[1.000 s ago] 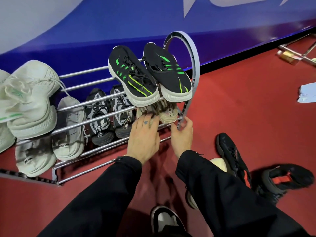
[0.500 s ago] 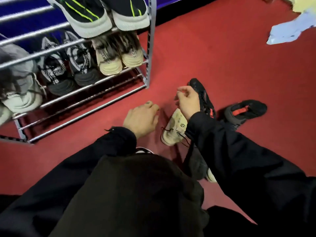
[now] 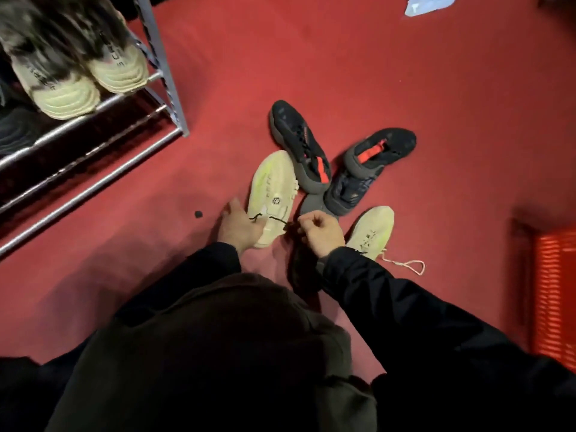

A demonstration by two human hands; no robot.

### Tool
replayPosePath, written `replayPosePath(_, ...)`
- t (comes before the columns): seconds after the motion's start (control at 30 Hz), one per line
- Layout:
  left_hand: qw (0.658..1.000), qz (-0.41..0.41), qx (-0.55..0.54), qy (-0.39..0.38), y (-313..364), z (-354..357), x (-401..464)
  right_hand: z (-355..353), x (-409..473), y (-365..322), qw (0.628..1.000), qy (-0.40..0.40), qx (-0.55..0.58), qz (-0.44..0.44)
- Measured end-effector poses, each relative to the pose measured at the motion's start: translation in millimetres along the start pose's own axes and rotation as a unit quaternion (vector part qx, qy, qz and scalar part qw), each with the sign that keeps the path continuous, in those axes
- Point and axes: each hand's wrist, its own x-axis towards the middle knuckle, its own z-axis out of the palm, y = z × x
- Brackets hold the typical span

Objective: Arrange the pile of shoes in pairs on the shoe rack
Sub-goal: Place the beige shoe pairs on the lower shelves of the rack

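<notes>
A cream shoe point(image 3: 274, 191) lies sole up on the red floor, and my left hand point(image 3: 238, 227) grips its heel end. My right hand point(image 3: 321, 233) is pinched shut on a black lace point(image 3: 274, 219) that runs across that sole; the lace leads to a dark shoe point(image 3: 304, 269) mostly hidden under my right wrist. The second cream shoe point(image 3: 372, 230) lies right of my right hand, its pale lace trailing. Two black shoes with red accents point(image 3: 300, 145) point(image 3: 371, 169) lie just beyond. The shoe rack point(image 3: 162, 67) stands at the upper left with beige shoes point(image 3: 93, 76) on a shelf.
A small black piece point(image 3: 198, 214) lies on the floor left of my left hand. An orange slatted object point(image 3: 554, 294) is at the right edge. A white paper point(image 3: 430, 3) lies at the top right. Bare rack bars point(image 3: 90, 169) run along the bottom.
My view has dropped from the rack to the floor pile. Both hands left the rack; the left now holds the cream shoe and the right has pinched a black lace.
</notes>
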Motion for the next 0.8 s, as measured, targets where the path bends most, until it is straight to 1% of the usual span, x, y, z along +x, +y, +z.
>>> replayPosePath(0.03, 0.999, -0.022, -0.039, -0.018, 2, 4, 1, -5, 1, 4, 1.000, 0.017, 0.002, 0.000)
replayPosePath(0.1, 0.994, -0.044, -0.074, -0.072, 5, 11, -1, -20, -1, 8, 0.997, 0.072, -0.008, -0.006)
replayPosePath(0.13, 0.993, -0.030, -0.073, -0.086, 3, 18, 3, -30, -5, 9, 0.993, 0.120, -0.014, -0.007)
replayPosePath(0.17, 0.993, -0.013, -0.078, -0.093, -1, 27, 9, -41, -8, 13, 0.983, 0.185, -0.013, 0.002)
replayPosePath(0.2, 0.992, -0.006, -0.077, -0.101, -8, 37, 16, -54, -11, 17, 0.968, 0.248, -0.023, 0.040)
replayPosePath(0.23, 0.991, -0.003, -0.082, -0.110, -15, 46, 23, -64, -10, 27, 0.948, 0.299, -0.040, 0.104)
replayPosePath(0.27, 0.989, -0.004, -0.085, -0.118, -20, 53, 29, -75, -12, 36, 0.932, 0.308, -0.046, 0.183)
replayPosePath(0.3, 0.990, -0.019, -0.082, -0.113, -19, 54, 27, -83, -12, 47, 0.925, 0.281, -0.030, 0.253)
replayPosePath(0.33, 0.990, -0.021, -0.089, -0.108, -9, 49, 15, -88, -17, 53, 0.929, 0.220, 0.009, 0.296)
replayPosePath(0.37, 0.989, -0.030, -0.105, -0.104, -8, 50, 14, -92, -21, 59, 0.936, 0.142, 0.043, 0.318)
replayPosePath(0.4, 0.986, -0.034, -0.126, -0.102, -7, 50, 13, -94, -24, 64, 0.943, 0.079, 0.060, 0.317)
replayPosePath(0.43, 0.983, -0.042, -0.149, -0.100, -6, 49, 13, -93, -28, 66, 0.945, 0.049, 0.067, 0.315)
replayPosePath(0.47, 0.980, -0.051, -0.167, -0.095, -5, 48, 11, -94, -28, 71, 0.947, 0.044, 0.071, 0.310)
replayPosePath(0.5, 0.976, -0.061, -0.187, -0.093, -5, 46, 9, -91, -29, 73, 0.950, 0.068, 0.080, 0.294)
replayPosePath(0.53, 0.973, -0.065, -0.199, -0.097, -4, 44, 7, -88, -27, 75, 0.951, 0.115, 0.091, 0.274)
replayPosePath(0.6, 0.970, -0.065, -0.212, -0.099, 1, 40, 2, -81, -29, 70, 0.938, 0.228, 0.133, 0.224)
replayPosePath(0.63, 0.971, -0.060, -0.216, -0.079, 4, 37, 0, -79, -30, 65, 0.929, 0.268, 0.145, 0.209)
replayPosePath(0.7, 0.973, -0.054, -0.226, -0.017, 9, 28, -7, -75, -29, 58, 0.924, 0.308, 0.163, 0.159)
replayPosePath(0.77, 0.971, -0.042, -0.230, 0.046, 13, 14, -17, -74, -30, 51, 0.926, 0.320, 0.168, 0.109)
replayPosePath(0.8, 0.972, -0.027, -0.226, 0.065, 14, 8, -22, -74, -29, 49, 0.927, 0.320, 0.168, 0.099)
